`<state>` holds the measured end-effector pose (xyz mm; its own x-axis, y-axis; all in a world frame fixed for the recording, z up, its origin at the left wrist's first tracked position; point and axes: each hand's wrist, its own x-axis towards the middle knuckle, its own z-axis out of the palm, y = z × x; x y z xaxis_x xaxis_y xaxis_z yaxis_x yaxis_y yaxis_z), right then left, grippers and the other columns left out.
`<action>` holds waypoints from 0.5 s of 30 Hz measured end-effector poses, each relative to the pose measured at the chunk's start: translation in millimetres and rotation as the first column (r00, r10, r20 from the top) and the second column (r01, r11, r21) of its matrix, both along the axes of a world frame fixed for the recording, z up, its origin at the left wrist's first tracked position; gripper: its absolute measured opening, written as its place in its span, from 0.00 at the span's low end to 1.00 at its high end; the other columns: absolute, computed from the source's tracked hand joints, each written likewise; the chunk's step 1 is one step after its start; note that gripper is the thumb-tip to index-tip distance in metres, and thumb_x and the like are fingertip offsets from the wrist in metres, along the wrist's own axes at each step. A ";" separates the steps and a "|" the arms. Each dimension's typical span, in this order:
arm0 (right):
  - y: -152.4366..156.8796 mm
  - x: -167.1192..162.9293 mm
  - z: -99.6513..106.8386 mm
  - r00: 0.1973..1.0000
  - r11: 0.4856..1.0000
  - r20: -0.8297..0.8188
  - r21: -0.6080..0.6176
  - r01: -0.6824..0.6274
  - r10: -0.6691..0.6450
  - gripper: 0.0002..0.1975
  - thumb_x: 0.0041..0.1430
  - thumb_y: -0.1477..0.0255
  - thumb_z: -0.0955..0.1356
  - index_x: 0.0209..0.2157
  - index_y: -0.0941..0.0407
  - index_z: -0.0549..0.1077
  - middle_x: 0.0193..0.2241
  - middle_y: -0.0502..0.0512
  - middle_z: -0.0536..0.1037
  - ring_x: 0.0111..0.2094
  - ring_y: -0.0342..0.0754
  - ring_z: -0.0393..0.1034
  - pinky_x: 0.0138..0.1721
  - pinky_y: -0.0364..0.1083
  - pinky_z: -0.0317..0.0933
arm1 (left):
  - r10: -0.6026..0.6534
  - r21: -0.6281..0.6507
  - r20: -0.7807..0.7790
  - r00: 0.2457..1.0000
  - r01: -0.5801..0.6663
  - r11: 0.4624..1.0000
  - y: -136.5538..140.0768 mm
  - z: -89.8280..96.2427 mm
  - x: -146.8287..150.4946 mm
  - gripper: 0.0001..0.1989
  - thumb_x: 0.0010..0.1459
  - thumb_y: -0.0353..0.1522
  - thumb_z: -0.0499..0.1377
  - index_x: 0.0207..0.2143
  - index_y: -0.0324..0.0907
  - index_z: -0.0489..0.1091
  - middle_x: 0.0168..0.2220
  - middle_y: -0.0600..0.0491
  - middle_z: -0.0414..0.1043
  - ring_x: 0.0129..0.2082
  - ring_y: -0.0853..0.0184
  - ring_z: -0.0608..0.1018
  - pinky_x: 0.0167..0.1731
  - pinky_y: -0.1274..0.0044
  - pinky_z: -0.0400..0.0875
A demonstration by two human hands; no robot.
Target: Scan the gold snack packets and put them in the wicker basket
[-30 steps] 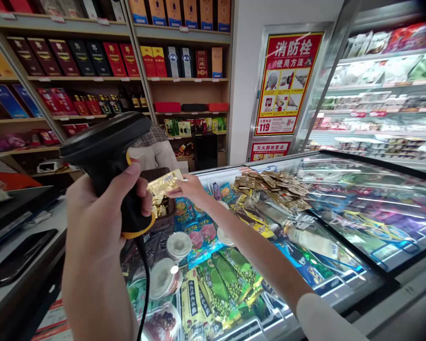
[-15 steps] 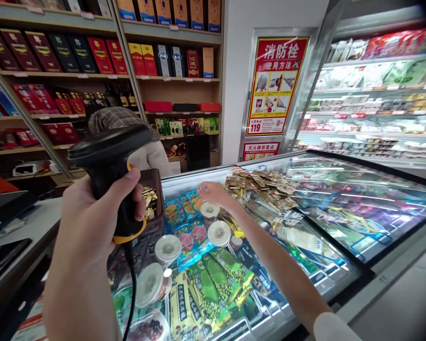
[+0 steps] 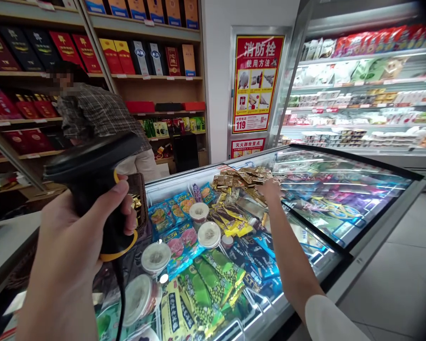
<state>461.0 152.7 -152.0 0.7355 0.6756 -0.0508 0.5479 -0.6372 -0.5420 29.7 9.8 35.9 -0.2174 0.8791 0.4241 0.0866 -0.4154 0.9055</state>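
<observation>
My left hand (image 3: pixel 102 222) is wrapped round the handle of a black barcode scanner (image 3: pixel 92 161) with yellow trim. The scanner is held up at the left, and its cord hangs down past my wrist. My right hand (image 3: pixel 271 190) reaches out over the freezer to a pile of small brown-and-gold sachets (image 3: pixel 230 181) on the glass top. It is at the right side of the pile; its fingers are small and partly hidden, so their grip does not show clearly.
The chest freezer (image 3: pixel 376 237) holds ice creams in green packs (image 3: pixel 202 284), blue packs and white-lidded tubs (image 3: pixel 209 234). A brown basket (image 3: pixel 141 189) stands behind the scanner. Beyond are a person in a plaid shirt (image 3: pixel 99 109), shelves of boxes and a lit refrigerated display (image 3: pixel 351 94).
My right hand has moved right, from above the blue packs to the sachet pile. The view has turned somewhat right. The person behind has straightened up somewhat. My left hand still grips the scanner.
</observation>
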 end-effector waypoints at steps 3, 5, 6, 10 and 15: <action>2.4 7.9 -18.0 0.996 0.992 -0.028 -0.090 0.087 -0.090 0.34 0.58 0.53 0.71 0.58 0.62 0.71 0.60 0.78 0.68 0.63 0.74 0.60 0.58 0.70 0.56 | -0.054 -0.011 -0.036 0.998 0.053 0.999 1.0 -1.0 2.6 0.11 0.49 0.34 0.71 0.26 0.44 0.70 0.19 0.58 0.68 0.13 0.68 0.70 0.11 0.78 0.62; 4.3 9.5 -23.4 0.995 0.989 0.008 -0.107 0.101 -0.101 0.32 0.58 0.54 0.71 0.56 0.61 0.73 0.59 0.77 0.69 0.63 0.71 0.61 0.59 0.67 0.56 | -0.085 -0.019 -0.069 0.994 0.084 0.996 -0.3 0.1 5.7 0.11 0.50 0.34 0.70 0.25 0.44 0.69 0.18 0.58 0.68 0.12 0.69 0.69 0.11 0.79 0.62; 4.9 9.8 -23.9 0.993 0.987 0.027 -0.111 0.117 -0.114 0.31 0.58 0.55 0.71 0.56 0.61 0.73 0.59 0.77 0.70 0.62 0.71 0.62 0.60 0.66 0.56 | -0.091 -0.019 -0.077 0.993 0.090 0.996 -1.1 0.7 7.3 0.11 0.51 0.34 0.69 0.24 0.43 0.69 0.18 0.58 0.68 0.12 0.70 0.69 0.11 0.79 0.62; 4.7 11.3 -15.3 0.994 0.984 0.006 -0.140 0.108 -0.108 0.31 0.57 0.59 0.73 0.58 0.59 0.72 0.59 0.75 0.71 0.61 0.69 0.64 0.59 0.67 0.57 | -0.091 -0.045 -0.073 0.993 0.088 0.995 -2.1 1.1 10.9 0.12 0.50 0.34 0.69 0.24 0.43 0.67 0.18 0.58 0.68 0.13 0.71 0.69 0.11 0.80 0.61; 0.5 21.0 -7.3 0.999 0.956 -0.044 -0.292 -0.001 -0.012 0.40 0.44 0.61 0.79 0.59 0.59 0.72 0.57 0.74 0.73 0.59 0.73 0.67 0.54 0.68 0.62 | -0.146 -0.046 -0.052 0.988 0.143 0.989 1.2 -0.6 7.4 0.12 0.53 0.38 0.69 0.28 0.43 0.70 0.19 0.59 0.69 0.14 0.71 0.70 0.14 0.79 0.64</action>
<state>482.0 153.2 -159.2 0.7314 0.6225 -0.2786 0.5234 -0.7742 -0.3559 37.0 11.0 35.3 -0.0643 0.9167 0.3943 0.0787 -0.3893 0.9178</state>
